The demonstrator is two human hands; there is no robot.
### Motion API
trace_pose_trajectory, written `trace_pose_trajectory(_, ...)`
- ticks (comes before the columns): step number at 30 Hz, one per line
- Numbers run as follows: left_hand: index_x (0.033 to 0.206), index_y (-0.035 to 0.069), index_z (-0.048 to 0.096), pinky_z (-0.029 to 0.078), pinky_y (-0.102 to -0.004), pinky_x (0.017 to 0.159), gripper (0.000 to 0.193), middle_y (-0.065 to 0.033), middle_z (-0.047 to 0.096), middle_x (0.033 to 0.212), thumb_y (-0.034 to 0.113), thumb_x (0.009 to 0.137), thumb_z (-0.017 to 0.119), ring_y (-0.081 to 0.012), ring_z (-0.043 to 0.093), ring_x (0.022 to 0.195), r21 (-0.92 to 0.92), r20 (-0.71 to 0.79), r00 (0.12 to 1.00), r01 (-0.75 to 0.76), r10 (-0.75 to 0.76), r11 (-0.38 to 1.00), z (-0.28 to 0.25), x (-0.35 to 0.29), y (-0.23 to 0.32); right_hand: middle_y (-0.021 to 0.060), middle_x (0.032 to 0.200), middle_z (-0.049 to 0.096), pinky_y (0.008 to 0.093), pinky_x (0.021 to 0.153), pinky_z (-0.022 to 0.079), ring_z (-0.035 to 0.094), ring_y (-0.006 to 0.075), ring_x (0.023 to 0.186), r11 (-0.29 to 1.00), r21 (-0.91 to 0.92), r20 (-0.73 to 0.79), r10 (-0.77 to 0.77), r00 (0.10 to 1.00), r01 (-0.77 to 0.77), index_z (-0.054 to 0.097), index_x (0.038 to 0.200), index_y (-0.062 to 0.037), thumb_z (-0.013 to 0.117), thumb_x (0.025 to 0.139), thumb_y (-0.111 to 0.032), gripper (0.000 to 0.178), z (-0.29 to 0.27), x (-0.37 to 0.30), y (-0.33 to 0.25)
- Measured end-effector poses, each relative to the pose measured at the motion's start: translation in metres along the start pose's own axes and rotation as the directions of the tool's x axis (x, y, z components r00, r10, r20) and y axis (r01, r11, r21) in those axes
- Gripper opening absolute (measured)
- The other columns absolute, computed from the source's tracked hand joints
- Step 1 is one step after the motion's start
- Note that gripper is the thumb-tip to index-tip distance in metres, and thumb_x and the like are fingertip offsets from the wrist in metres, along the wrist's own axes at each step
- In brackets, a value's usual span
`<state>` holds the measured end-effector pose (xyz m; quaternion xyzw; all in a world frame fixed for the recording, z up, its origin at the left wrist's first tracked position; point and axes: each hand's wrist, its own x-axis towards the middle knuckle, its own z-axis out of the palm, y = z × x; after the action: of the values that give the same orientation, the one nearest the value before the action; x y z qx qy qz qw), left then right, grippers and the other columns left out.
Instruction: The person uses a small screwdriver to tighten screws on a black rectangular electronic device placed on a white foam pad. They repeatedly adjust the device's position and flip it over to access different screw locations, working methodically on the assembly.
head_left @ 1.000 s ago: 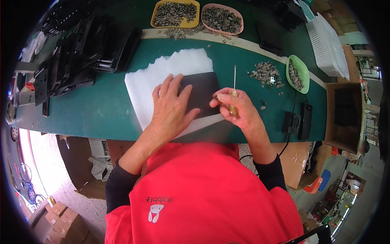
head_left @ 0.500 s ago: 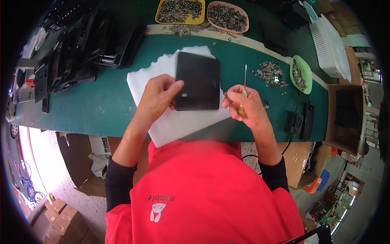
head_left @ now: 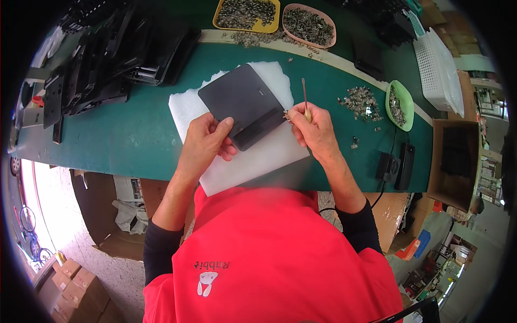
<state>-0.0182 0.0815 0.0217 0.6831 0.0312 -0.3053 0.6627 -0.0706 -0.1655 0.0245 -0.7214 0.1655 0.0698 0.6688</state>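
My left hand (head_left: 209, 137) grips the lower left edge of a flat black panel (head_left: 239, 99), thumb on top and fingers beneath. The panel lies tilted above a white foam sheet (head_left: 280, 153). At the panel's right corner is my right hand (head_left: 315, 129), closed round the yellow handle of a screwdriver (head_left: 304, 94) whose shaft points away from me. Its thumb and forefinger also pinch a small metal piece (head_left: 286, 114) against or close beside the panel's edge; contact is hard to tell. Loose small metal clips (head_left: 360, 103) are heaped right of this hand.
A green bowl (head_left: 410, 110) of metal pieces stands at the right, near a black power adapter (head_left: 388, 167). Behind are a yellow tray (head_left: 264, 27) and a pink tray (head_left: 332, 40) of small parts. Stacked black panels (head_left: 97, 81) fill the left; a white basket (head_left: 439, 72) stands far right.
The black panel has turned, now lying slanted with a different face or lighting showing. My right hand has moved slightly left and up, bringing the small metal piece to its corner.
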Motion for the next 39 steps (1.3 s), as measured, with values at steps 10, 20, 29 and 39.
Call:
trace_pose_trajectory(10, 0.111, 0.001, 0.058, 0.056, -0.0290, 0.061, 0.025, -0.0121, 0.068, 0.091, 0.021, 0.097, 0.060, -0.0227, 0.070, 0.076, 0.111, 0.534, 0.823, 0.161, -0.196, 0.981, 0.040, -0.046, 0.022, 0.0001, 0.057, 0.050, 0.0225, 0.038, 0.030, 0.042, 0.0060, 0.042, 0.967, 0.244, -0.259, -0.011, 0.966, 0.076, 0.059, 0.085, -0.0013, 0.062, 0.093, -0.018, 0.019, -0.019, -0.001, -0.004)
trace_pose_trajectory(20, 0.108, 0.001, 0.065, 0.039, -0.0455, 0.100, 0.049, -0.0179, 0.063, 0.108, 0.034, 0.075, 0.079, -0.0330, 0.056, 0.114, 0.900, 0.336, 0.807, -0.427, 0.486, 0.087, 0.034, 0.059, 0.061, 0.0021, 0.063, 0.055, 0.0226, 0.037, 0.031, 0.044, 0.0055, 0.042, 0.972, 0.233, -0.164, 0.038, 0.986, 0.002, 0.059, 0.085, 0.0006, 0.063, 0.090, -0.013, 0.015, -0.014, -0.017, 0.004)
trace_pose_trajectory(29, 0.077, 0.003, 0.051, 0.043, -0.0264, 0.051, 0.036, 0.0003, 0.053, 0.069, 0.030, 0.088, 0.072, -0.0082, 0.054, 0.062, 0.485, 0.001, 0.951, -0.272, 0.310, 0.831, -0.008, 0.045, 0.016, 0.0010, 0.055, 0.051, 0.0228, 0.038, 0.028, 0.040, 0.0053, 0.040, 0.993, 0.114, -0.152, -0.010, 0.988, 0.027, 0.058, 0.083, 0.0005, 0.061, 0.091, -0.012, 0.015, 0.003, -0.020, -0.006)
trace_pose_trajectory(39, 0.089, 0.002, 0.047, 0.047, -0.0226, 0.046, 0.025, -0.0054, 0.060, 0.073, 0.019, 0.096, 0.064, -0.0112, 0.063, 0.058, 0.161, -0.081, 0.987, -0.125, 0.140, 0.979, 0.018, 0.006, -0.003, 0.0157, 0.067, 0.060, 0.0357, 0.063, 0.049, 0.059, 0.0233, 0.061, 0.899, -0.420, -0.277, -0.261, 0.925, 0.128, 0.062, 0.085, 0.0035, 0.064, 0.088, -0.022, 0.026, 0.016, 0.006, 0.017)
